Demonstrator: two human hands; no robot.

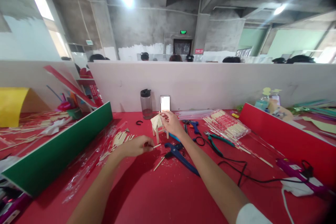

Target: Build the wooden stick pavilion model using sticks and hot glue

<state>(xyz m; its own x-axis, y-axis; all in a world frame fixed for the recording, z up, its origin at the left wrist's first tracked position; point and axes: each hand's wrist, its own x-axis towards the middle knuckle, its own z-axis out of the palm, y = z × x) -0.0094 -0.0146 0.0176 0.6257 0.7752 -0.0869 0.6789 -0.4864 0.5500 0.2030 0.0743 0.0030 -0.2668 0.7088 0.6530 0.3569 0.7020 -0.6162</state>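
The small stick model (156,122) is standing upright on its legs on the red worktop (168,196), straight ahead of me, and my right hand (172,122) is the nearer one: its fingers are bending over the top from the right and touching it, though I cannot tell whether they are gripping a piece there. My left hand (139,146) is hanging lower, on the near side and to the left, its fingers closing on one end of a short, thin stick (157,146). That stick's long axis is running rightward and slightly away from me, so its free tip is pointing across the near side of the legs rather than up at the roof, with the blue-handled cutter (185,162) lying just right of it.
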